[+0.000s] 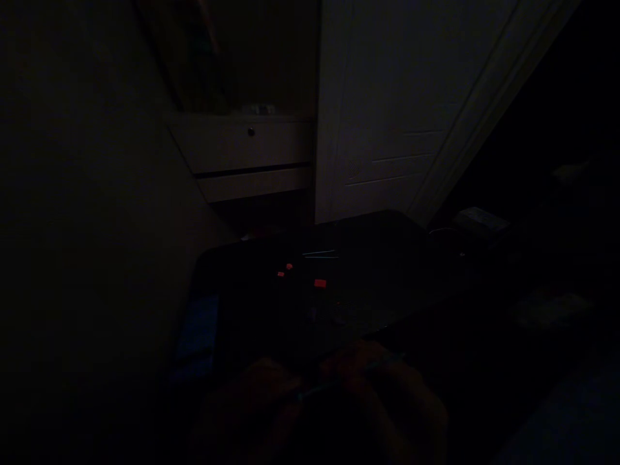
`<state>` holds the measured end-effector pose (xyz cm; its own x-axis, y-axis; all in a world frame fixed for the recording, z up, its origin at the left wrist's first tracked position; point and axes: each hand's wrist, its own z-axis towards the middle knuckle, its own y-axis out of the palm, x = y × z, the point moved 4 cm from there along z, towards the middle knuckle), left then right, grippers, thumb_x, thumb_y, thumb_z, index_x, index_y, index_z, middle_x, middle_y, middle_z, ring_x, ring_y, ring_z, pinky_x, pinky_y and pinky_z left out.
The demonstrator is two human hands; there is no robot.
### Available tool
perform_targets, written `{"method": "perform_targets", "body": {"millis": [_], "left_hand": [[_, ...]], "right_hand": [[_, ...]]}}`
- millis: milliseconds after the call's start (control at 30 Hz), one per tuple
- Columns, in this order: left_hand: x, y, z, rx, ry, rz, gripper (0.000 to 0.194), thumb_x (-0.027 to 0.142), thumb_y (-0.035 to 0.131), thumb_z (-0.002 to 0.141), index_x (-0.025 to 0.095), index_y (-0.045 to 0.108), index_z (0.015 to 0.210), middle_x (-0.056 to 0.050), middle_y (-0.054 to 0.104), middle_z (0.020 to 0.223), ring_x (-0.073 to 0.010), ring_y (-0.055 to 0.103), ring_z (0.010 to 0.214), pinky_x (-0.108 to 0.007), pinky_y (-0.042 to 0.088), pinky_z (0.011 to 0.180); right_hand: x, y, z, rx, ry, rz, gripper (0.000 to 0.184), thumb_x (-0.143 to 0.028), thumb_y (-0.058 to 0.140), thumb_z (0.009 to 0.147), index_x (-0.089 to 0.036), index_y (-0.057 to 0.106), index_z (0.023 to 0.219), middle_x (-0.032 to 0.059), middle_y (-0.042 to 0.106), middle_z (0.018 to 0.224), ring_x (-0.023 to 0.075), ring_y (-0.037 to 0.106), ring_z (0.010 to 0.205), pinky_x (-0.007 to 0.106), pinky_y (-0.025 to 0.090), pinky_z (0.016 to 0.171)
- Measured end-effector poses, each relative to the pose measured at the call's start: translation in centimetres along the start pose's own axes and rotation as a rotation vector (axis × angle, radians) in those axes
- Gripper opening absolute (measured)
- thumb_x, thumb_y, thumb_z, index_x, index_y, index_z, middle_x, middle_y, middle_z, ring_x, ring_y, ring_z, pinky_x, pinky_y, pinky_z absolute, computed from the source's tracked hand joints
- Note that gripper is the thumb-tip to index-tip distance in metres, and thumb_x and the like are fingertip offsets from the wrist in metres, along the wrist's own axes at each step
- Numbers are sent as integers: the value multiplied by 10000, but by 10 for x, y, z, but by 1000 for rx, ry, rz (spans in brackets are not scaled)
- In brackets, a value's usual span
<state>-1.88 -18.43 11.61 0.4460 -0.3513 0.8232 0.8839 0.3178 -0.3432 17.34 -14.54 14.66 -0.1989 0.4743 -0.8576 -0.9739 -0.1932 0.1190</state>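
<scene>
The view is very dark. At the bottom, my right hand (392, 391) has its fingers closed round a thin, bluish rod-like tool (320, 389). The tool slants down and left, its end close to the fingers of my left hand (259, 394). That hand looks curled as well; whatever lies between its fingers is lost in shadow. Beyond both hands, on the dark table (368, 271), lie a small red block (320, 283), two smaller red pieces (289, 266) and a pair of tweezers (320, 254). Two dim, small items (313, 314) are nearer to me.
A bluish flat object (196, 336) lies at the table's left edge. Behind the table stand a drawer cabinet (247, 148) and a pale panelled door (382, 129). To the right there is a box-like object (482, 221) with a thin cable beside it.
</scene>
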Motion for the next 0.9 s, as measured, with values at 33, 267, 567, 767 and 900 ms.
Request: {"method": "perform_targets", "body": {"millis": [33, 267, 567, 767, 900], "left_hand": [[0, -1, 0, -11, 11, 1, 184, 446, 752, 988, 331, 872, 910, 8, 856, 835, -185, 817, 715, -251, 699, 665], [2, -1, -1, -7, 19, 80, 190, 427, 742, 986, 325, 882, 907, -1, 867, 849, -200, 829, 734, -267, 709, 682], [-5, 2, -6, 15, 25, 83, 214, 481, 754, 957, 335, 882, 867, -4, 858, 798, -232, 824, 689, -310, 717, 623], [-7, 5, -8, 55, 103, 30, 213, 468, 719, 973, 344, 873, 894, -12, 851, 785, -242, 806, 642, -334, 705, 551], [-10, 6, -14, 58, 113, 52, 161, 412, 729, 969, 345, 868, 924, 3, 864, 822, -250, 830, 725, -357, 729, 638]], "right_hand": [[1, 0, -1, 8, 2, -4, 296, -56, 720, 1005, -322, 810, 1100, -51, 864, 1005, 129, 839, 903, 171, 673, 847], [-1, -1, 0, 6, -54, -62, 319, -53, 724, 995, -330, 814, 1126, -51, 873, 1018, 148, 852, 895, 189, 692, 829], [-7, -3, 1, -10, -190, -127, 298, -88, 684, 1031, -318, 810, 1172, -23, 881, 977, 179, 862, 793, 234, 720, 721], [-9, -2, 0, -22, -140, -257, 189, -185, 699, 1039, -307, 839, 1076, 6, 882, 908, 216, 859, 733, 265, 724, 656], [-7, -3, 0, -36, -148, -222, 190, -213, 676, 1045, -307, 842, 1058, 15, 870, 861, 217, 838, 672, 285, 718, 614]]}}
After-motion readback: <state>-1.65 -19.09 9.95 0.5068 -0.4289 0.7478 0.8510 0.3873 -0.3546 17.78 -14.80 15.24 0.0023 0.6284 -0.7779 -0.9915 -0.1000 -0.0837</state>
